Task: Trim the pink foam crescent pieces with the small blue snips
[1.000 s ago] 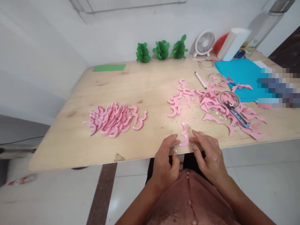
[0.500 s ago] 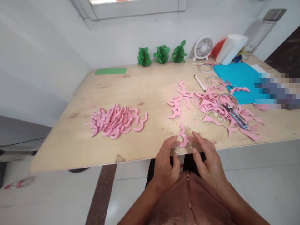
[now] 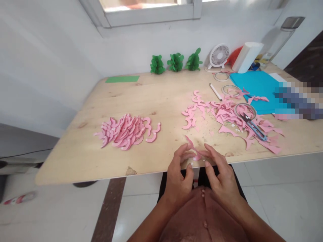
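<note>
A scalloped pink paper strip [image 3: 197,157] is at the near edge of the wooden surface [image 3: 156,158], its lower end between the fingertips and its upper end pointing towards eleven o'clock. It shows thin, as if turned partly on edge. The step in hand seems to be fine handling of that lower end; the next move calls for light, precise fingertip control, since thin paper would crease easily.

Taking the strip as centre, the left hand [image 3: 176,174] sits between seven and eight o'clock, fingers curled, with a moderate gap between thumb and forefinger. The right hand [image 3: 225,176] mirrors it at four o'clock, similarly half spread, its fingertips reaching the strip's side. Whether either hand pinches the paper or only touches it, I cannot tell.

Further out, a heap of similar pink pieces [image 3: 128,131], many with small white patches, lies between nine and ten. More pink curves [image 3: 188,125] lie near, about twelve. Pink offcuts [image 3: 224,114] spread between one and two, with blue-handled snips [image 3: 257,130] resting on them nearer three. Farther off are blue sheets [image 3: 264,84] towards two, three green paper ornaments [image 3: 176,62] from eleven to twelve, and a white fan [image 3: 219,55] just past twelve.
</note>
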Demonstrator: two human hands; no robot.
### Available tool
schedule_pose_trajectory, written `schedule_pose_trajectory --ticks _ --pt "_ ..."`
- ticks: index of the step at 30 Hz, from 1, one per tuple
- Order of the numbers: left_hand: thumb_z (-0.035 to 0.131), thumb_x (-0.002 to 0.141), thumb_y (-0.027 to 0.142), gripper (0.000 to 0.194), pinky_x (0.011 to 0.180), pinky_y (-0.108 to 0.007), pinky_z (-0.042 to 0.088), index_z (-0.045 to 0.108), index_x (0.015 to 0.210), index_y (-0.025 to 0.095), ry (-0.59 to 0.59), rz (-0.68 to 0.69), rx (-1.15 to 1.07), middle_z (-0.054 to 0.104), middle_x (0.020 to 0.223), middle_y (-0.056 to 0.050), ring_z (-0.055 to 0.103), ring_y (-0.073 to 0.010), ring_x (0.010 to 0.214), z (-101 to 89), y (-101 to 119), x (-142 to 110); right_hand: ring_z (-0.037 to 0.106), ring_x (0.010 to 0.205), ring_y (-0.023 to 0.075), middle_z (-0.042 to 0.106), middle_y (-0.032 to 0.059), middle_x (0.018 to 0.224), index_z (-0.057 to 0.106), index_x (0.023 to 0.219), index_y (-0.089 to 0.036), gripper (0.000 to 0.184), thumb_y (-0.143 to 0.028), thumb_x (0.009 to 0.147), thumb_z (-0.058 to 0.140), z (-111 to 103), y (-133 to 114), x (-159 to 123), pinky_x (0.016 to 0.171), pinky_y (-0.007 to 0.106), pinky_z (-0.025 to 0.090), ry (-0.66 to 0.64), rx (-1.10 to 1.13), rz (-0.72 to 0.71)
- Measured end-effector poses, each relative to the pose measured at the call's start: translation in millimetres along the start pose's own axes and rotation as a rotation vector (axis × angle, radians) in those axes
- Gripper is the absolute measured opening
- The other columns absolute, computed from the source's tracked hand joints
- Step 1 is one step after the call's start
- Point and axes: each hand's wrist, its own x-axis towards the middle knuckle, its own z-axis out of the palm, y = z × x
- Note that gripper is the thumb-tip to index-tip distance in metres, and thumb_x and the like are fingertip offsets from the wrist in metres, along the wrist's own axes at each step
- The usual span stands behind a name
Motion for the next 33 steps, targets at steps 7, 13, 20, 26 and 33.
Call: schedule_pose_trajectory --ticks 7,13,20,26,33 --pt "0.048 0.084 0.010 0.050 0.095 -0.042 0.050 0.037 0.130 0.029 0.049 -0.117 -0.238 0.043 0.137 -0.010 0.064 -0.0188 0.102 0.3 5.4 8.4 0.060 0.104 0.0243 0.067 0.0081 0.109 0.039 0.137 -0.024 0.047 -0.020 0.091 0.043 2.2 -1.5 0.2 0.087 0.045 0.048 0.009 -0.035 -0.028" --pt "0.052 0.082 0.014 0.048 0.092 -0.040 0.051 0.038 0.126 0.027 0.057 -0.199 -0.339 0.041 0.139 -0.012 0.067 -0.0174 0.095 -3.4 10.8 14.3 0.058 0.107 0.0233 0.066 0.0073 0.112 0.038 0.137 -0.025 0.047 -0.018 0.091 0.043 2.9 -2.4 -0.5 0.088 0.044 0.047 0.010 -0.019 -0.032" --pt "0.052 0.081 0.013 0.052 0.089 -0.038 0.053 0.037 0.128 0.028 0.040 -0.226 -0.306 0.046 0.135 -0.010 0.066 -0.0180 0.098 -5.2 13.1 14.2 0.059 0.107 0.0240 0.067 0.0074 0.110 0.037 0.138 -0.025 0.048 -0.019 0.091 0.043 3.8 -1.2 -1.1 0.088 0.046 0.047 0.008 -0.014 -0.045" --pt "0.049 0.084 0.013 0.051 0.091 -0.039 0.052 0.036 0.131 0.029 0.057 -0.158 -0.166 0.045 0.135 -0.010 0.063 -0.0186 0.102 -3.6 10.0 9.2 0.060 0.104 0.0247 0.068 0.0079 0.108 0.038 0.138 -0.025 0.048 -0.019 0.091 0.042 2.5 -0.2 -0.8 0.087 0.046 0.047 0.025 -0.043 -0.053" --pt "0.046 0.084 0.010 0.057 0.095 -0.043 0.049 0.030 0.138 0.024 0.065 0.055 0.230 0.047 0.132 -0.013 0.056 -0.0221 0.113 -1.9 0.2 3.0 0.055 0.108 0.0251 0.065 0.0084 0.114 0.038 0.137 -0.022 0.047 -0.016 0.090 0.042 2.9 3.7 7.7 0.091 0.047 0.040 0.014 -0.131 -0.087"
